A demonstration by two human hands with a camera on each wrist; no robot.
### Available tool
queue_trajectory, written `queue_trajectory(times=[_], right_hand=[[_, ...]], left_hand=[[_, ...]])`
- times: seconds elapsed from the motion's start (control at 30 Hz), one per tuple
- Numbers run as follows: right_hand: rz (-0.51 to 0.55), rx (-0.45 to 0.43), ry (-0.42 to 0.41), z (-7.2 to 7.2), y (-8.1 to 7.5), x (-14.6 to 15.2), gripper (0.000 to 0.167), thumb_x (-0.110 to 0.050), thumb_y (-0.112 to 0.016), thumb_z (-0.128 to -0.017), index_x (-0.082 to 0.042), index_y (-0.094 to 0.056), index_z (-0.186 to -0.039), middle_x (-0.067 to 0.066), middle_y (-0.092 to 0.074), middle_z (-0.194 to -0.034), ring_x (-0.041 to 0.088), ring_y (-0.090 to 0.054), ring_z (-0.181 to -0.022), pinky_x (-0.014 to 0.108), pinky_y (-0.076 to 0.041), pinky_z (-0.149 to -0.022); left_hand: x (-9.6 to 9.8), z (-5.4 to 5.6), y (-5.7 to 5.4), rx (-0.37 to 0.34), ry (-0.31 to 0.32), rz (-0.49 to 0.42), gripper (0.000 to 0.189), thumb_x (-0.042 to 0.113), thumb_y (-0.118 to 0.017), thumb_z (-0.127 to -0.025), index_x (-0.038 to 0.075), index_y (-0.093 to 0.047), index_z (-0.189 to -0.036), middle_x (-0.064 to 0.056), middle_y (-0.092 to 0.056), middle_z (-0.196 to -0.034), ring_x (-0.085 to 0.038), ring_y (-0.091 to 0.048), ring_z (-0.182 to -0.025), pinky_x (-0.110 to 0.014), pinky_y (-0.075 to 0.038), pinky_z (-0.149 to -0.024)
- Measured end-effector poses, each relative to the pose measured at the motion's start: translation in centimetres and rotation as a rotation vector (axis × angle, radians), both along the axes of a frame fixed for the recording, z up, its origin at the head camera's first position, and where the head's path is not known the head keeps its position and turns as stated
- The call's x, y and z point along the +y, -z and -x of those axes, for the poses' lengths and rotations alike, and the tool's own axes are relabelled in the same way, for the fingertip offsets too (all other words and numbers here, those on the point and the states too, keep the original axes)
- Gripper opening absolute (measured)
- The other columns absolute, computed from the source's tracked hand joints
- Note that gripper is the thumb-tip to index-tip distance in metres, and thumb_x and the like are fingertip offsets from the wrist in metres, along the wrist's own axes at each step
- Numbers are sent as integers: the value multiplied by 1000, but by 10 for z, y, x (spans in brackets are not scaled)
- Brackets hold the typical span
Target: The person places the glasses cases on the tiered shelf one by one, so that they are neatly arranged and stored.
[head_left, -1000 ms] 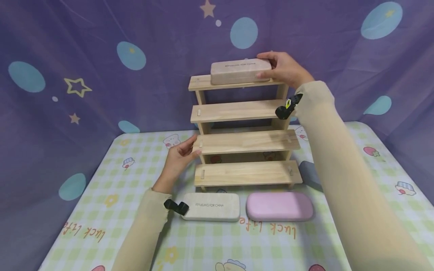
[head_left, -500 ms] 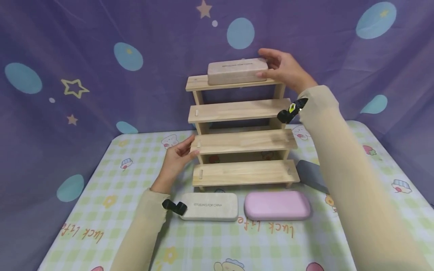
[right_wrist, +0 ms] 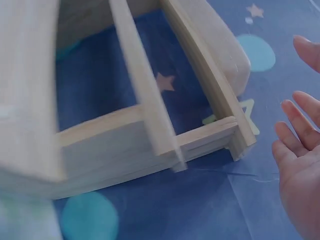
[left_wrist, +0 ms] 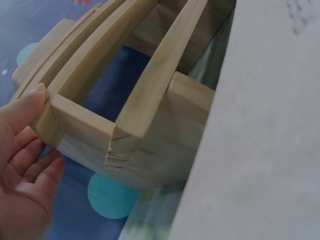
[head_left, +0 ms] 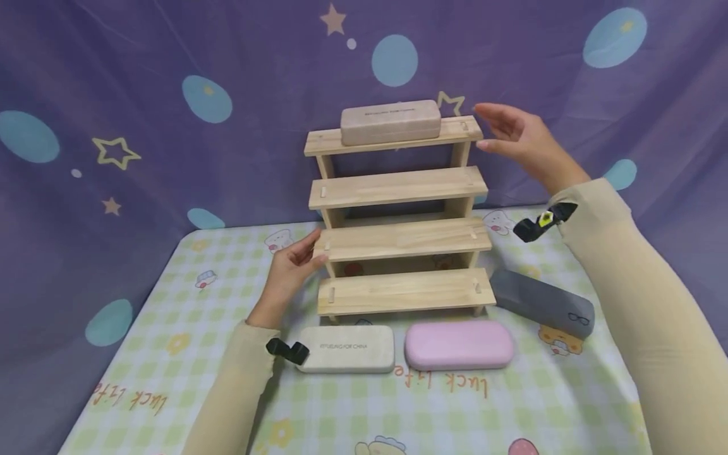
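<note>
Right hand (head_left: 526, 139), upper right: wide, empty. Left hand (head_left: 287, 273), left of centre: grips wooden rack (head_left: 400, 240). Beige case (head_left: 391, 126), upper centre, seems placed; next likely calls for fresh pick.

Beige case (head_left: 391, 122), pale-wood rack (head_left: 400, 240), green-checked cloth (head_left: 199, 354)

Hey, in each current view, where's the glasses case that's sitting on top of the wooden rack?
Head: the glasses case is upper middle, atop the wooden rack.
Left wrist: upper left.
Right wrist: upper right, cut off by the top edge.
Shared landmark: the wooden rack, visible in all three.
</note>
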State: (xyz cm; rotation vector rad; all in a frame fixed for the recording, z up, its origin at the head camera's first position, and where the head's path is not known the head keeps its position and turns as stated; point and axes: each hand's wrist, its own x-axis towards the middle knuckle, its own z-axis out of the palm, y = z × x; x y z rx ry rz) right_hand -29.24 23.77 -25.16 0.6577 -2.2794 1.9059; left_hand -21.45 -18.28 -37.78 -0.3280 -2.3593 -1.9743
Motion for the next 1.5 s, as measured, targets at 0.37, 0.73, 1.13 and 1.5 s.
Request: queue_trajectory(times=[0.37,0.73,1.13,1.5], right_hand=[[-80,24,-134,-64,44,25,57,8,-59,-88,-3,-42,-141,-2,-46,-140,13,-35,-135,14,-34,-104],[23,41,-207,-82,76,34,55,15,-53,-87,1,-41,-140,-3,-48,-138,7,-39,-131,13,-36,-102],[121,99,-300,-103,109,44,56,26,-47,-82,10,-41,-136,3,-51,-136,11,-45,-127,17,-37,-104],[85,26,-289,-132,136,66,57,25,-45,-84,11,-35,-138,4,-49,-137,11,-48,-124,17,-41,-100]], left_hand=[[1,2,5,3,13,-6,54,6,-68,-86,0,-47,-136,-11,-46,-141,-22,-46,-128,-22,-41,-102],[-2,6,5,15,15,-8,55,7,-68,-86,0,-47,-136,-12,-46,-141,-22,-47,-128,-21,-41,-101],[-1,6,5,5,3,-29,53,3,-68,-85,-2,-48,-134,-12,-47,-140,-23,-47,-128,-22,-41,-101],[-2,5,5,7,12,-27,54,6,-69,-85,1,-48,-135,-10,-47,-141,-21,-47,-128,-24,-41,-103]])
